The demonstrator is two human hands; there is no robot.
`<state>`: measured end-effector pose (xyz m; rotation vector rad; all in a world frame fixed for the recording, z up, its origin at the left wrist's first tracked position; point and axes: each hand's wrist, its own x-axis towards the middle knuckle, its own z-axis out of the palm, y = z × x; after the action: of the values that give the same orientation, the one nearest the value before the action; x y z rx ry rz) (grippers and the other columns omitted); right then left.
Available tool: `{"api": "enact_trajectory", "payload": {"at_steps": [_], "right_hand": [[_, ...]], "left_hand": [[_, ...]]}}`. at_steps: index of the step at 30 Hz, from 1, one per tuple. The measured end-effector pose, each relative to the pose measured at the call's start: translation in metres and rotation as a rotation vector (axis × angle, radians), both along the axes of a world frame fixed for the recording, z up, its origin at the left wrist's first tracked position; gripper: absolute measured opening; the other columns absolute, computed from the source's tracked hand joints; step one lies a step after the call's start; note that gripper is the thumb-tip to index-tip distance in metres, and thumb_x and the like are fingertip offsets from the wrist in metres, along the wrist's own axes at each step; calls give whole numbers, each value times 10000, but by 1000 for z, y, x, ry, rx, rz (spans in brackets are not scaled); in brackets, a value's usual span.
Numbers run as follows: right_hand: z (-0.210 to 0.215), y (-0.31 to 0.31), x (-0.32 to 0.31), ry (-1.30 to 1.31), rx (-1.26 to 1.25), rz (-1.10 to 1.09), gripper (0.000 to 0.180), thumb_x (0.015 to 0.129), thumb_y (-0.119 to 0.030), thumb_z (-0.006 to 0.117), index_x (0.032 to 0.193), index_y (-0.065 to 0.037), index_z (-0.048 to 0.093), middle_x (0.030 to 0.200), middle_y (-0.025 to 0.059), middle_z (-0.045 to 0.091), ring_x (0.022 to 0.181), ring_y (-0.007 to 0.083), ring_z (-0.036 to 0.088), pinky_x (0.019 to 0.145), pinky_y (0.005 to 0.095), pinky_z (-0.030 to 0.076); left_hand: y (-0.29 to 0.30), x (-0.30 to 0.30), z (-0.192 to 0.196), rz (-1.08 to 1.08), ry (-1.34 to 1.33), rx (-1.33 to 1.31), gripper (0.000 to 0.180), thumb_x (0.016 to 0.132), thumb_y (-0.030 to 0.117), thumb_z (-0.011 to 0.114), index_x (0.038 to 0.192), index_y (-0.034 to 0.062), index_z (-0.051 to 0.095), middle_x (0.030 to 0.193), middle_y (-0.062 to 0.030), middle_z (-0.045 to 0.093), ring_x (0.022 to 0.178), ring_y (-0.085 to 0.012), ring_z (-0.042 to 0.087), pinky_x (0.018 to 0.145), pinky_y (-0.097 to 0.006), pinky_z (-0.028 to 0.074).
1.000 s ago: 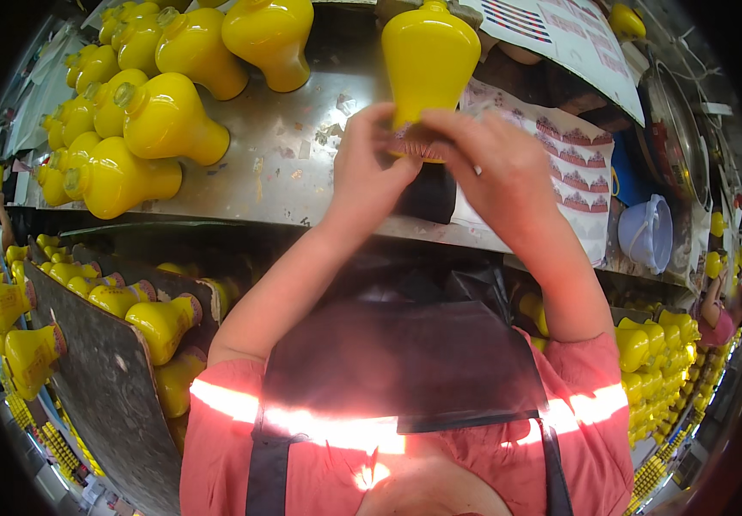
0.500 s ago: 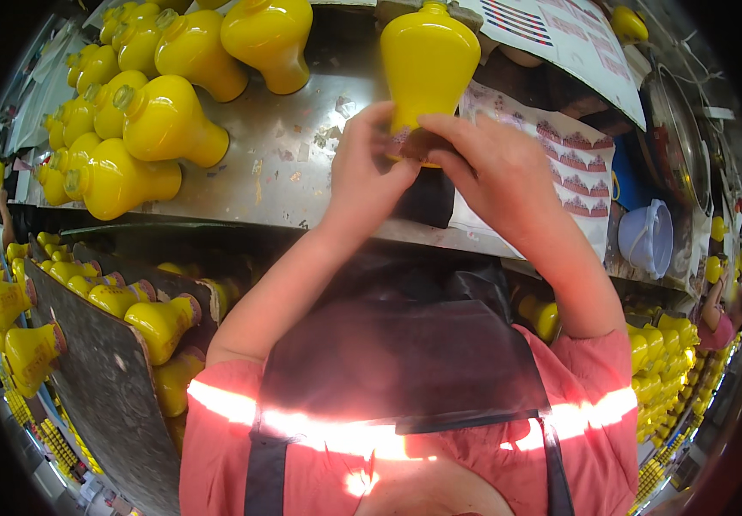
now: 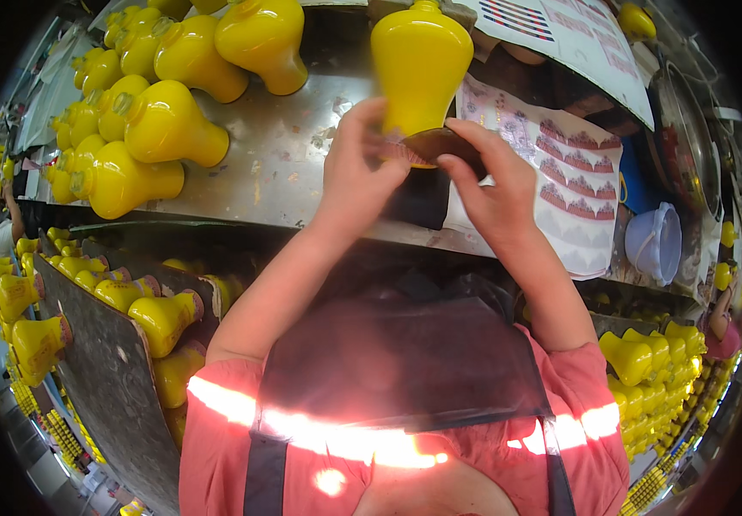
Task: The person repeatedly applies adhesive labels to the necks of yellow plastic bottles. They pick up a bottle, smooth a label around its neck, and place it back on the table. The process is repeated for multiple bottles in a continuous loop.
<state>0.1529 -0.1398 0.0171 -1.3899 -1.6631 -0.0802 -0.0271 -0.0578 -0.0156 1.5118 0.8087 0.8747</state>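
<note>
A glossy yellow bottle [image 3: 421,69] lies in front of me, its neck pointing away and its narrower foot toward me. My left hand [image 3: 354,168] closes round the left side of that foot, its thumb on a pinkish patterned decal band [image 3: 395,152]. Between thumb and fingers, my right hand [image 3: 500,176] grips a thin dark brown scraper [image 3: 450,150]. The scraper's edge rests against the foot beside the decal. Part of the band is hidden behind my left fingers and the scraper.
Several plain yellow bottles [image 3: 169,125] lie at the left of the metal table [image 3: 259,163]. A sheet of crown-shaped decals [image 3: 577,249] lies right of my hands, near a pale blue bucket [image 3: 655,243]. Decorated bottles [image 3: 160,320] lie behind a dark board [image 3: 113,370] at lower left.
My right hand has drawn back slightly and turned, so the brown scraper now shows more clearly. My left hand stays at the bottle's foot. The whole view has shifted slightly.
</note>
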Motion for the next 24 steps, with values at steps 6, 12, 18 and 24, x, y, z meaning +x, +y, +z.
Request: {"api": "enact_trajectory", "payload": {"at_steps": [6, 12, 18, 24], "right_hand": [[21, -4, -4, 36, -171, -242, 377, 866, -90, 795, 1225, -76, 682, 1077, 133, 751, 922, 289, 755, 794, 335, 590], [27, -18, -19, 298, -578, -270, 317, 882, -163, 745, 1174, -62, 673, 1079, 172, 748, 912, 307, 762, 760, 352, 582], [21, -24, -29, 429, -550, -196, 299, 912, -184, 678, 1177, -58, 621, 889, 106, 693, 718, 156, 617, 678, 296, 498], [9, -22, -25, 637, -530, -228, 277, 955, -197, 634, 1212, -106, 589, 793, 131, 709, 665, 260, 694, 646, 350, 529]], "left_hand": [[0, 0, 4, 36, 124, 166, 709, 781, 60, 709, 1454, 95, 487, 1324, -157, 555, 1019, -264, 628, 944, -393, 527], [-1, -4, 8, 42, 362, 654, 836, 712, 130, 834, 1492, 144, 533, 1420, -162, 491, 1073, -278, 566, 962, -399, 508], [3, 14, 10, 153, 450, 937, 782, 658, 126, 886, 1395, 182, 628, 1376, -130, 514, 1038, -302, 594, 933, -417, 509], [17, 0, 9, 21, 282, 676, 859, 695, 81, 873, 1490, 94, 548, 1464, -164, 503, 1181, -296, 576, 989, -386, 507]]}}
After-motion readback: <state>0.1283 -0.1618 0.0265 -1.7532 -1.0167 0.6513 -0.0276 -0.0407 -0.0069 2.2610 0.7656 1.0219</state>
